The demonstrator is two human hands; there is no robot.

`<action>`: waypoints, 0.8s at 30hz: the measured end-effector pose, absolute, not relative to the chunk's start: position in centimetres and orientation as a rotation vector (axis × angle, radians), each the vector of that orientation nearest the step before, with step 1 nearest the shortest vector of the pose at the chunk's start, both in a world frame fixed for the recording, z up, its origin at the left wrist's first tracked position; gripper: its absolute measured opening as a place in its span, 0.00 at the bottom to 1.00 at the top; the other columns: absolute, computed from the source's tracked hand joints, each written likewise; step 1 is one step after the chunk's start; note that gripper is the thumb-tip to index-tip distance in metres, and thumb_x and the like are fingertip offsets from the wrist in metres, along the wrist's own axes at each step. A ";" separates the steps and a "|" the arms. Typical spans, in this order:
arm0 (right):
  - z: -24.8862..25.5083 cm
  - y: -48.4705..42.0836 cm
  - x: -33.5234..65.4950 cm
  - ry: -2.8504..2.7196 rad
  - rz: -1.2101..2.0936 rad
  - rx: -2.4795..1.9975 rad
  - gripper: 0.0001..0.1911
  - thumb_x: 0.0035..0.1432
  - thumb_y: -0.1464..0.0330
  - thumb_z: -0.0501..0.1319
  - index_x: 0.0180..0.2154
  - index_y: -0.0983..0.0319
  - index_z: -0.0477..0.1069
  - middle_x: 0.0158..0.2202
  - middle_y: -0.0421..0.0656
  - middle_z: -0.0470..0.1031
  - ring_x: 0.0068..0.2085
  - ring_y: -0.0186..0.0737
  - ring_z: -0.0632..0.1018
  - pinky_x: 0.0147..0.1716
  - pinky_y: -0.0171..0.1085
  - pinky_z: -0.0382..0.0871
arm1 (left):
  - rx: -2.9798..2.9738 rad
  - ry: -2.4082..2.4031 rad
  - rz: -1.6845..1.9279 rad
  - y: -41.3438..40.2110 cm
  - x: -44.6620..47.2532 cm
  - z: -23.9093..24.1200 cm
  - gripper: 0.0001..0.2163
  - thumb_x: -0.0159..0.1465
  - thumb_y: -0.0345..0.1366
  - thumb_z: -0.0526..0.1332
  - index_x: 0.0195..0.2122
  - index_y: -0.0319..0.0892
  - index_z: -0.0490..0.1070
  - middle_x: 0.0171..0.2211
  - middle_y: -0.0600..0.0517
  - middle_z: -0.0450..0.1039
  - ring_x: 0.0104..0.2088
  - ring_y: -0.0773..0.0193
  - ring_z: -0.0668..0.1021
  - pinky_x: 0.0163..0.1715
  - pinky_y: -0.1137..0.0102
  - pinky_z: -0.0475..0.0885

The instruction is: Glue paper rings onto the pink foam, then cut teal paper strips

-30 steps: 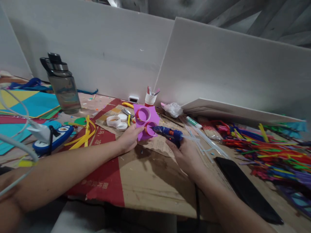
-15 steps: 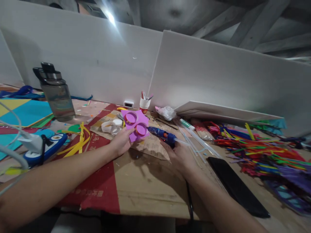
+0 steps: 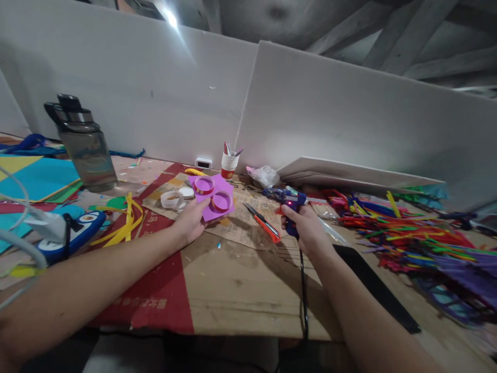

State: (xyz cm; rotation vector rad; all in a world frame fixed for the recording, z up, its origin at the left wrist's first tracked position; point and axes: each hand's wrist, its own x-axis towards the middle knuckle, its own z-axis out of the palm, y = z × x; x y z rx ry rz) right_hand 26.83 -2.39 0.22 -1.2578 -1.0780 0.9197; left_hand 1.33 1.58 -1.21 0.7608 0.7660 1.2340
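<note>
My left hand point(image 3: 193, 220) is closed on the near edge of a purple foam sheet point(image 3: 213, 212). Two short red-rimmed rings point(image 3: 221, 202) stand on that sheet, side by side, with purple showing inside them. In my right hand point(image 3: 308, 228) is a dark blue glue gun point(image 3: 292, 201), its fingers wrapped round the handle and its nozzle pointing left. A small red light glows on the gun's body. Between the hands an orange utility knife point(image 3: 267, 228) lies on the brown paper point(image 3: 236, 235). White ring pieces point(image 3: 171, 199) sit left of the purple sheet.
A water bottle point(image 3: 87, 150) stands at the left, behind yellow strips point(image 3: 130, 223) and a blue power strip point(image 3: 72, 238). A paper cup point(image 3: 230, 163) with pens is at the back. Colourful pipe cleaners point(image 3: 404, 233) and a black phone point(image 3: 373, 285) lie right. The gun's cord point(image 3: 304, 295) hangs over the edge.
My right hand has drawn the glue gun away from the rings, to the right and slightly up. The utility knife now shows. My left hand still holds the purple sheet, now slightly lower.
</note>
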 end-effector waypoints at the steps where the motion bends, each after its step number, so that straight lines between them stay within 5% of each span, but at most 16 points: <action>1: 0.1 -2.1 27.2 -1.041 0.929 -1.266 0.18 0.42 0.59 0.68 0.31 0.62 0.65 0.20 0.36 0.68 0.19 0.29 0.67 0.19 0.31 0.62 | 0.763 0.764 1.232 1.6 1.3 -1.3 0.12 0.63 0.31 0.57 0.48 0.39 0.69 0.42 0.43 0.77 0.32 0.57 0.81 0.28 0.60 0.79; 17: -2.3 0.8 29.2 -0.962 0.924 -1.463 0.09 0.46 0.70 0.65 0.30 0.63 0.65 0.24 0.42 0.74 0.20 0.30 0.71 0.19 0.30 0.67 | 0.831 0.600 1.075 0.5 1.4 -1.5 0.16 0.57 0.27 0.62 0.47 0.38 0.71 0.45 0.43 0.75 0.39 0.55 0.80 0.36 0.54 0.78; 24: -2.4 1.4 30.4 -1.132 0.624 -1.821 0.08 0.47 0.66 0.64 0.26 0.63 0.67 0.21 0.45 0.73 0.25 0.41 0.76 0.26 0.39 0.70 | 0.849 0.625 1.013 0.7 1.3 -1.5 0.10 0.56 0.26 0.61 0.40 0.36 0.72 0.40 0.43 0.77 0.38 0.56 0.80 0.37 0.55 0.78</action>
